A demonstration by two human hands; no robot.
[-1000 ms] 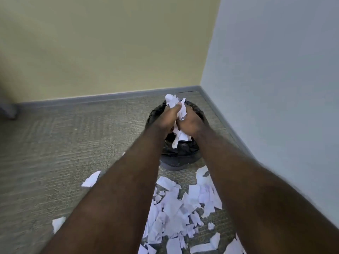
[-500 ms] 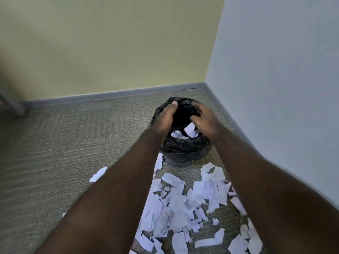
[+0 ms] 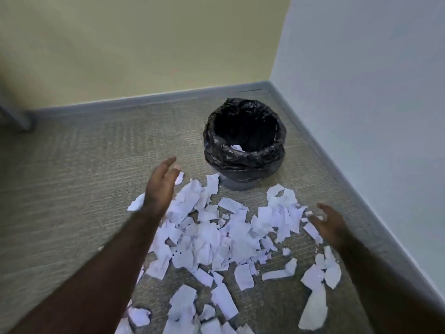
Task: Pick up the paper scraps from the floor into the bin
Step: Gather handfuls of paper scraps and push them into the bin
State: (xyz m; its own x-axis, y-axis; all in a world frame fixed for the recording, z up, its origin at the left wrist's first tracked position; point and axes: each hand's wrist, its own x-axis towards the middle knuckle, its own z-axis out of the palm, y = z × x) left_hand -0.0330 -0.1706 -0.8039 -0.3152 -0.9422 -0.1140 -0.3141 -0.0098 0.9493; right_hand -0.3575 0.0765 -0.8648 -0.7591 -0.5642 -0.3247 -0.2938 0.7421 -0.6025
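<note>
Head view, setting: I look down into a room corner where a yellow wall (image 3: pixel 144 44) meets a pale blue wall (image 3: pixel 373 80), grey carpet floor (image 3: pixel 72 189) below.
Bin: a black-lined bin (image 3: pixel 244 162) stands upright at 12 o'clock from the scatter, near the corner; one white scrap (image 3: pixel 237 147) shows inside, by the near rim.
Paper scraps: a dense white pile of paper scraps (image 3: pixel 216 237) lies on the floor between my two arms, running from the bin's foot toward 6 o'clock.
Left hand: my left hand (image 3: pixel 160 186) hovers over the pile's 10 o'clock edge, fingers spread wide, holding nothing.
Right hand: my right hand (image 3: pixel 331 225) hangs over the 3 o'clock edge, blurred, fingers apart and empty.
Stray pieces: more scraps (image 3: pixel 322 273) lie at 4 o'clock, near the baseboard (image 3: pixel 337 177).
</note>
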